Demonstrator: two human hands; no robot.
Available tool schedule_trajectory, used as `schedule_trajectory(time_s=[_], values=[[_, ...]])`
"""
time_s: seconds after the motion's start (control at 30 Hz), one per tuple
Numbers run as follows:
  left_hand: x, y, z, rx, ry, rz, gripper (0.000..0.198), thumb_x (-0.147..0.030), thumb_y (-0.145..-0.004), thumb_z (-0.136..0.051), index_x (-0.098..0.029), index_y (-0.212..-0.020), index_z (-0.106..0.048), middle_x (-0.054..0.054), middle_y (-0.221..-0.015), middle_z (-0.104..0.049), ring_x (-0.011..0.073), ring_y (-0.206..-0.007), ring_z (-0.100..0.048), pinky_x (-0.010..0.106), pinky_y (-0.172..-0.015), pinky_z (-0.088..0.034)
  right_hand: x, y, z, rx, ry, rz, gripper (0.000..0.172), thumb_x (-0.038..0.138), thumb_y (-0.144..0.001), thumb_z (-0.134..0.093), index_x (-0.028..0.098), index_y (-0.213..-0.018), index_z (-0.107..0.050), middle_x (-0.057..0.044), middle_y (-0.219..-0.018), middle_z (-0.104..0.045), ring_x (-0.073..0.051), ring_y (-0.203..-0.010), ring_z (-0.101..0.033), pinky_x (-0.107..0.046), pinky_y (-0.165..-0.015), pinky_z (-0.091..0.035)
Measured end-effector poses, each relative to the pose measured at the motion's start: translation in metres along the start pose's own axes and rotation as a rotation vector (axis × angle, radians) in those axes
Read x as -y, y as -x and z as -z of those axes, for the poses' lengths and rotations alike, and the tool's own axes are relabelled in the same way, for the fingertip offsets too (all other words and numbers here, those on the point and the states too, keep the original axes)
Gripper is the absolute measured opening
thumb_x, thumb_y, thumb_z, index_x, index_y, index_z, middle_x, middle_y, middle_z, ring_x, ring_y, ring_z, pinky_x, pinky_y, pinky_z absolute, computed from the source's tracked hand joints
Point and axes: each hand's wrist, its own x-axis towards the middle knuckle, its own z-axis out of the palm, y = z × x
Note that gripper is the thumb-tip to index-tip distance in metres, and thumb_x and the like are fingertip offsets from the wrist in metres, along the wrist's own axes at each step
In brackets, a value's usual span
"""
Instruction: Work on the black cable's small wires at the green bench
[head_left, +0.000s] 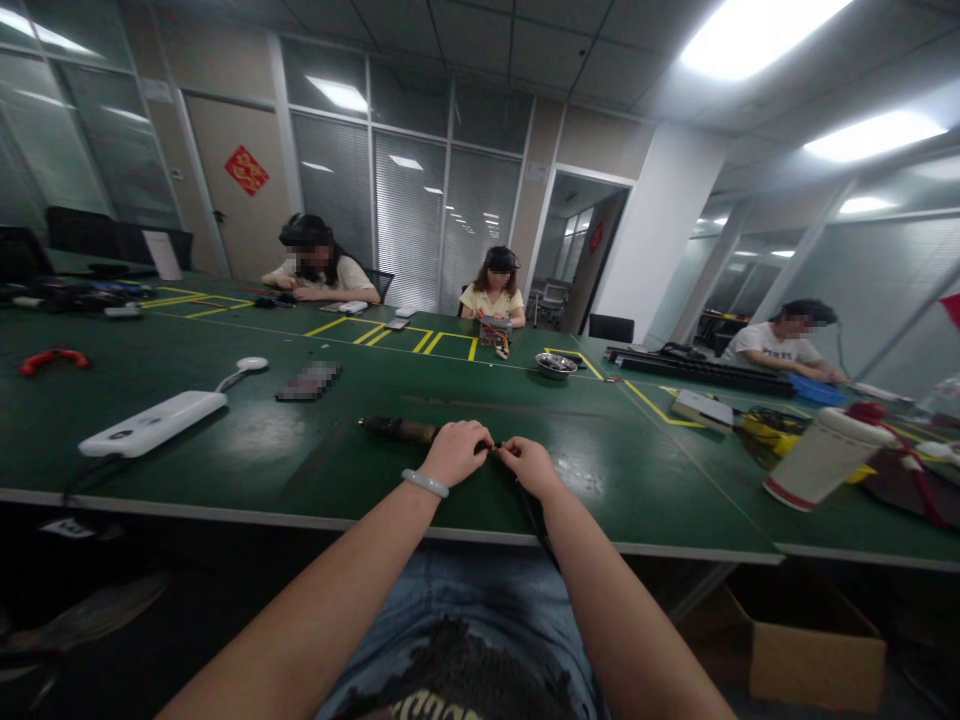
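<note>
My left hand (454, 452), with a pale bracelet on the wrist, is closed round the end of a dark, brownish cylindrical tool (399, 430) that lies on the green table (300, 440). Just to its right, my right hand (527, 464) pinches something small at the tool's tip; I cannot make out what. The two hands almost touch. A black cable (534, 520) runs from under the right hand over the table's near edge toward my lap.
A white power strip (152, 423) and a phone (307, 381) lie left of the tool. A red tool (52, 358) sits far left, a metal bowl (556, 365) beyond, a white cup (821, 458) at right. Three people sit at the far sides. A cardboard box (814, 650) stands below right.
</note>
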Motion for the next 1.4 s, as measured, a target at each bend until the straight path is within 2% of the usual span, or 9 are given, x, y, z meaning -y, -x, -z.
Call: schedule_trajectory(time_s=[0.9, 1.4], values=[[0.001, -0.0001, -0.0001, 0.004, -0.005, -0.014, 0.015, -0.022, -0.082, -0.058, -0.025, -0.092, -0.069, 0.002, -0.1, -0.065, 0.0187, -0.094, -0.058, 0.034, -0.087, -0.041, -0.0018, -0.0003, -0.0001, 0.033, 0.049, 0.023, 0.021, 0.037, -0.085, -0.055, 0.019, -0.08, -0.064, 0.0, -0.07, -0.065, -0.011, -0.056, -0.053, -0.021, -0.053, -0.034], [0.003, -0.0003, -0.0025, -0.017, -0.006, -0.029, 0.016, -0.022, -0.081, -0.058, -0.026, -0.091, -0.07, 0.002, -0.098, -0.066, 0.0189, -0.092, -0.058, 0.034, -0.085, -0.042, 0.0029, 0.0006, -0.0003, -0.01, 0.043, -0.007, 0.021, 0.037, -0.085, -0.055, 0.019, -0.082, -0.066, -0.001, -0.07, -0.066, -0.012, -0.058, -0.054, -0.022, -0.054, -0.034]])
